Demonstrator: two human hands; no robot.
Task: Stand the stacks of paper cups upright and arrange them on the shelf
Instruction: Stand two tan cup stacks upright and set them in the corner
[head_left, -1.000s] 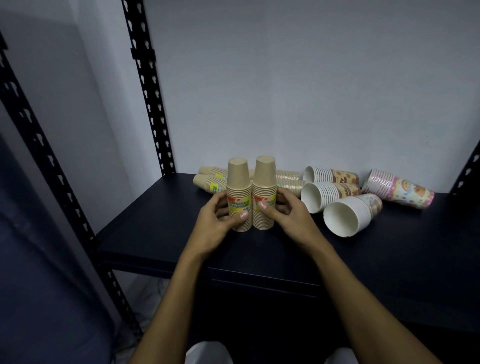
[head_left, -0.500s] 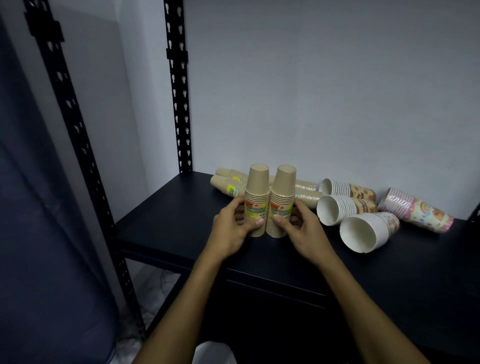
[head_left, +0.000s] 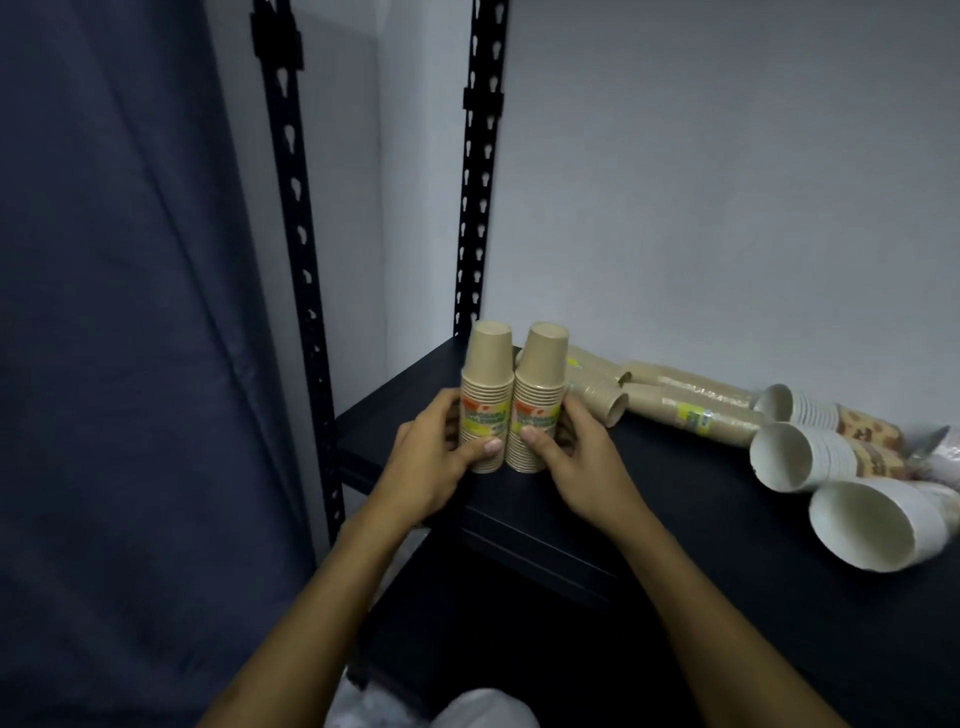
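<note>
Now, fingers: both sets curl round brown cup stacks, thumbs pressed on the printed labels.
Left hand (head_left: 434, 457): closed round the left upright stack (head_left: 485, 397), forearm reaching up from below.
Right hand (head_left: 576, 467): closed round the right upright stack (head_left: 537, 397), wrist angled inward.
Stacks: bottoms up, side by side and touching, at the black shelf's (head_left: 675, 519) left front corner.
Lying brown stacks (head_left: 691, 400): on their sides behind the right hand.
White-lined stacks (head_left: 831, 467): tipped over further right, mouths facing the camera.
Upright post (head_left: 475, 171): black, slotted, behind the stacks.
</note>
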